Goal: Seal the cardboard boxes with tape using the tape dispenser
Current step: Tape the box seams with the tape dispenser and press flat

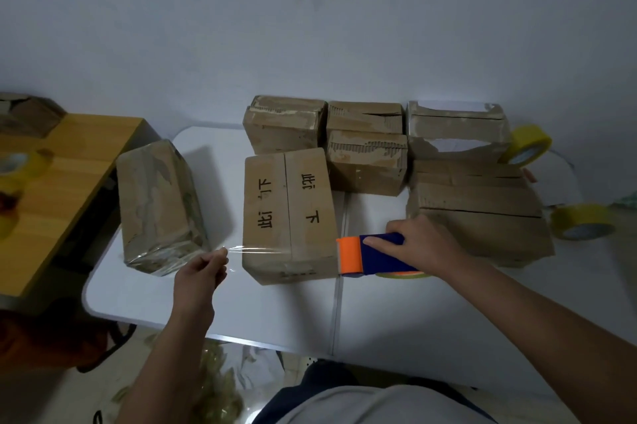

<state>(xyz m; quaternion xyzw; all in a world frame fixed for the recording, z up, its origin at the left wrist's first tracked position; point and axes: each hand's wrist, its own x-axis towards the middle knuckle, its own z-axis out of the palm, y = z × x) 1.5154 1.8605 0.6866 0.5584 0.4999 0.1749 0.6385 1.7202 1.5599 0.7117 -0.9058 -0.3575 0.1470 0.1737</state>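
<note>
A cardboard box (287,202) with black characters on its top flaps lies in the middle of the white table (269,313). A strip of clear tape (253,250) stretches across the box's near end. My left hand (203,273) pinches the strip's free end, left of the box. At the box's right corner my right hand (417,244) grips the blue and orange tape dispenser (370,256).
A tape-wrapped box (158,206) stands tilted at the left. Several worn boxes (367,161) are stacked behind and right, a large one (482,213) beside my right hand. Two yellow tape rolls (582,221) lie at the far right. A wooden table (65,175) is left.
</note>
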